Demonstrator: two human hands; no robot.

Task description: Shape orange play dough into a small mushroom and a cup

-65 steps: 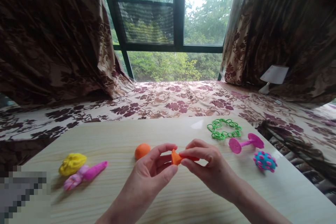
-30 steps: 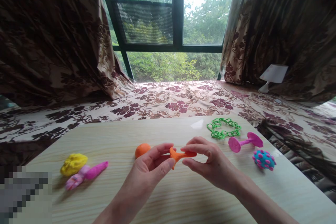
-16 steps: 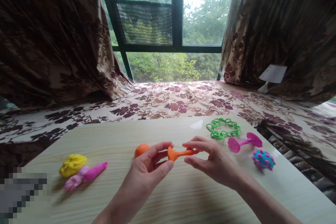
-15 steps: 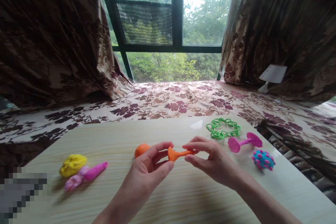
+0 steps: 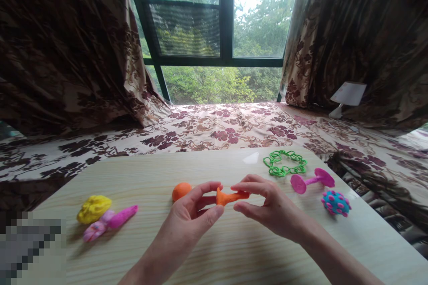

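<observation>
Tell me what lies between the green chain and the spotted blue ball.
In the head view, a pink dumbbell shape lies between the green chain and blue ball.

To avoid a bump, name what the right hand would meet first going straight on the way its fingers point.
The orange piece, most likely: its near end lies at the fingers of the right hand, though whether they touch is unclear. Beyond, the left hand holds its other end.

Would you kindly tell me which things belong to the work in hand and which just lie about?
In use:
flared orange clay piece, in left hand, right hand at its stem
possibly the matching round orange lump

Lying about:
crumpled yellow lump
tapered pink piece
green ring of links
magenta dumbbell shape
pink-knobbed blue ball
</observation>
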